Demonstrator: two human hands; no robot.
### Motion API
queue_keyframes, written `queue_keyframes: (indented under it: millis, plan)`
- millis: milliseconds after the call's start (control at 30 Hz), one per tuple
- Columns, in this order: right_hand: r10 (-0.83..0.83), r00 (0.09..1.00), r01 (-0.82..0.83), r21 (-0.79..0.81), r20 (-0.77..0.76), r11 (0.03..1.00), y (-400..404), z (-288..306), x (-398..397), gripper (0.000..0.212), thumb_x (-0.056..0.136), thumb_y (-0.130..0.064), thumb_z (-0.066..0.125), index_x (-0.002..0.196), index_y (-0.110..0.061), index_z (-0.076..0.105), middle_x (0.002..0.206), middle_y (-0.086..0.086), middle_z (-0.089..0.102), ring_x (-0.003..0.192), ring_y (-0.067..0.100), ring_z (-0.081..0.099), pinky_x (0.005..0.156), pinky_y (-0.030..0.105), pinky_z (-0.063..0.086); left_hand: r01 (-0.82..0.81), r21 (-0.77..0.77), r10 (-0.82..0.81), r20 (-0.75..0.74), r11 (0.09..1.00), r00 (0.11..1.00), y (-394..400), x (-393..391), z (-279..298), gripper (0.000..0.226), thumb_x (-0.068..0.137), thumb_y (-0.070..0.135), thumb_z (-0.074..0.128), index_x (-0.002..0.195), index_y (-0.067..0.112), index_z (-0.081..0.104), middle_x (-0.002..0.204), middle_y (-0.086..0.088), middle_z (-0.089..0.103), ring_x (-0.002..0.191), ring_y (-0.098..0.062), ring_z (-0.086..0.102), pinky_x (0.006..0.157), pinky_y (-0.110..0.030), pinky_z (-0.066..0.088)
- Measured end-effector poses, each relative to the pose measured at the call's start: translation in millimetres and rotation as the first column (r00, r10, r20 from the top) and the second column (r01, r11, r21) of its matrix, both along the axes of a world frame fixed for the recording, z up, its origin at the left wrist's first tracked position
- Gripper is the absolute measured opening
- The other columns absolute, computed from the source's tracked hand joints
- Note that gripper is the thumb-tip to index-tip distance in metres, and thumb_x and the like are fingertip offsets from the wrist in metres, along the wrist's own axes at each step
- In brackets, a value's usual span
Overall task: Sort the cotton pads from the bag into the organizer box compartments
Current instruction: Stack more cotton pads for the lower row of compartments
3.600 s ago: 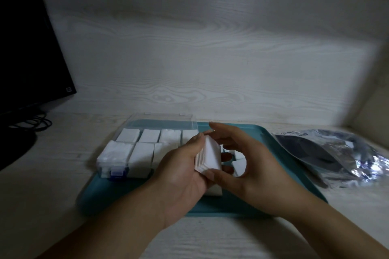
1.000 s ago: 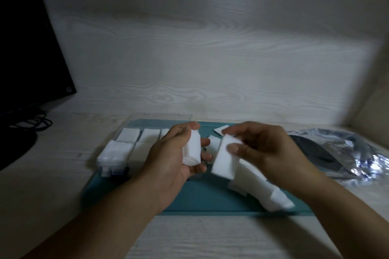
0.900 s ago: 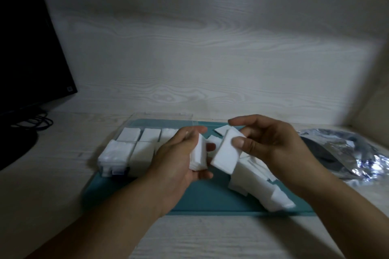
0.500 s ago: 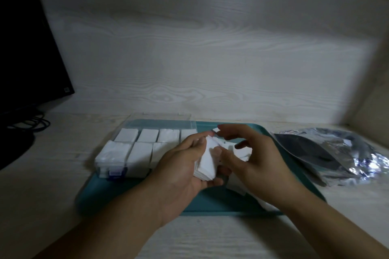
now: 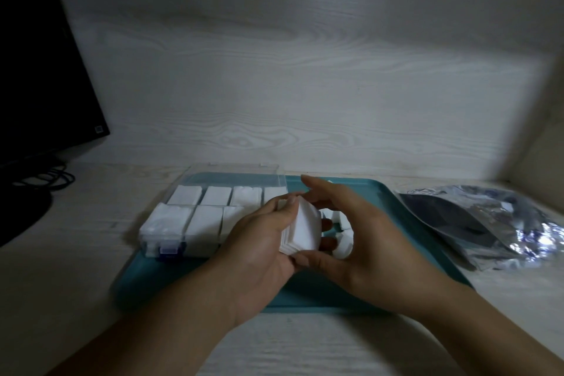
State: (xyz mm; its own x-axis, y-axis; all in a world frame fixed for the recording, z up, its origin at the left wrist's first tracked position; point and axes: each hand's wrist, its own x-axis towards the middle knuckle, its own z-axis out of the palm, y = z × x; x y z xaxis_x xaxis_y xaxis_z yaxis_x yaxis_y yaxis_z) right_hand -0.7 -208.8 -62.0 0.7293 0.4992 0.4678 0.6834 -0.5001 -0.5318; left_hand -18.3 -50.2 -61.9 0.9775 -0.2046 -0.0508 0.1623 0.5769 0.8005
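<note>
A small stack of white square cotton pads [image 5: 302, 229] is upright between both hands, above the teal tray [image 5: 406, 220]. My left hand [image 5: 259, 241] grips the stack from the left, thumb on its top edge. My right hand [image 5: 351, 235] cups it from the right, its thumb under the stack's lower corner. The clear organizer box [image 5: 198, 217] lies on the tray's left part, lid open at the back, its visible compartments packed with white pads. A few loose pads [image 5: 343, 223] lie on the tray behind my right hand. The silver bag [image 5: 494, 223] lies to the right of the tray.
A dark monitor [image 5: 39, 70] with its base and cables [image 5: 52, 180] stands at the left. A pale wood-grain wall [image 5: 305, 85] runs right behind the tray. Bare desk [image 5: 305, 345] lies in front of the tray.
My right hand brought a single pad from the loose pile to the stack in my left hand; both hands now close around the stack. The view shifted slightly.
</note>
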Motion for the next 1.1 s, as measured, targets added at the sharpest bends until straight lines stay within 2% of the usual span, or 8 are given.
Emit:
queue_keyframes:
  millis: [200,400,600,733,867,933,1000,1100]
  plan:
    - [0.01,1.0,-0.009,0.023,-0.017,1.0,-0.1,1.2,0.9,0.089,0.075,-0.034,0.083,0.148,-0.033,0.033,0.128,-0.022,0.054,0.121,-0.003,0.051,0.1,0.024,0.047,-0.013,0.0,0.013,0.015,1.0,1.0,-1.3,0.6,-0.2,0.037,0.099,0.024,0.045,0.128,0.009,0.061,0.109,-0.014,0.073,0.082,-0.023,0.074,0.061,-0.032,0.057]
    - [0.078,0.99,-0.061,0.142,-0.116,0.988,0.7,3.8,-2.1,0.086,0.076,-0.027,0.082,0.148,-0.029,0.034,0.125,-0.02,0.057,0.121,-0.003,0.051,0.087,0.003,0.043,-0.034,-0.018,0.034,-0.005,0.999,0.999,-3.2,-0.1,0.0,0.033,0.102,0.021,0.044,0.128,0.01,0.061,0.106,-0.014,0.073,0.077,-0.02,0.074,0.062,-0.033,0.058]
    - [0.046,0.992,-0.031,0.128,-0.116,0.991,2.4,-3.7,0.7,0.084,0.076,-0.023,0.083,0.145,-0.033,0.038,0.124,-0.022,0.058,0.117,-0.003,0.055,0.085,0.006,0.045,-0.017,-0.036,0.016,-0.005,0.999,1.0,-4.3,-0.2,1.7,0.035,0.104,0.02,0.039,0.132,0.011,0.058,0.122,-0.015,0.068,0.081,-0.023,0.073,0.06,-0.032,0.057]
    - [0.056,0.993,-0.047,0.084,-0.103,0.995,0.5,3.5,-1.7,0.084,0.077,-0.034,0.081,0.147,-0.033,0.035,0.126,-0.023,0.057,0.119,-0.004,0.053,0.094,0.011,0.044,0.017,-0.011,-0.016,0.045,1.0,0.999,-1.2,-3.3,1.1,0.032,0.104,0.018,0.039,0.126,0.015,0.062,0.111,-0.012,0.073,0.079,-0.021,0.074,0.059,-0.032,0.057]
    - [-0.145,0.988,0.151,0.15,-0.047,0.977,-23.2,15.1,17.3,0.045,0.087,-0.031,0.071,0.129,-0.032,0.055,0.11,-0.016,0.065,0.106,-0.001,0.061,0.096,0.026,0.048,-0.034,0.052,0.032,0.051,0.998,0.998,3.9,-1.7,3.8,0.026,0.104,0.018,0.041,0.114,0.014,0.065,0.094,-0.019,0.071,0.071,-0.026,0.067,0.056,-0.035,0.056]
    - [-0.301,0.953,0.303,0.055,-0.035,0.951,-39.3,19.1,29.0,0.023,0.089,-0.023,0.066,0.111,-0.032,0.064,0.099,-0.014,0.069,0.094,-0.001,0.064,0.086,0.024,0.051,-0.071,0.05,0.069,0.042,0.996,0.997,5.9,0.3,6.2,0.025,0.104,0.018,0.04,0.111,0.012,0.063,0.092,-0.022,0.069,0.069,-0.027,0.064,0.053,-0.033,0.055]
    - [-0.401,0.916,0.393,-0.166,-0.022,0.905,-51.3,20.1,35.3,0.017,0.089,-0.025,0.065,0.104,-0.032,0.067,0.096,-0.012,0.069,0.092,0.004,0.065,0.078,0.021,0.049,-0.104,0.041,0.103,0.026,0.994,0.994,7.2,2.3,7.1,0.024,0.105,0.019,0.039,0.107,0.013,0.062,0.091,-0.022,0.069,0.067,-0.028,0.063,0.052,-0.032,0.053]
    - [-0.371,0.923,0.295,-0.423,-0.106,0.857,-50.8,22.3,31.0,0.027,0.086,-0.04,0.068,0.111,-0.031,0.067,0.101,-0.015,0.065,0.096,0.002,0.061,0.077,0.016,0.048,-0.142,0.048,0.141,0.018,0.989,0.99,7.6,3.7,6.2,0.024,0.105,0.02,0.038,0.104,0.014,0.061,0.089,-0.021,0.07,0.065,-0.028,0.064,0.053,-0.032,0.051]
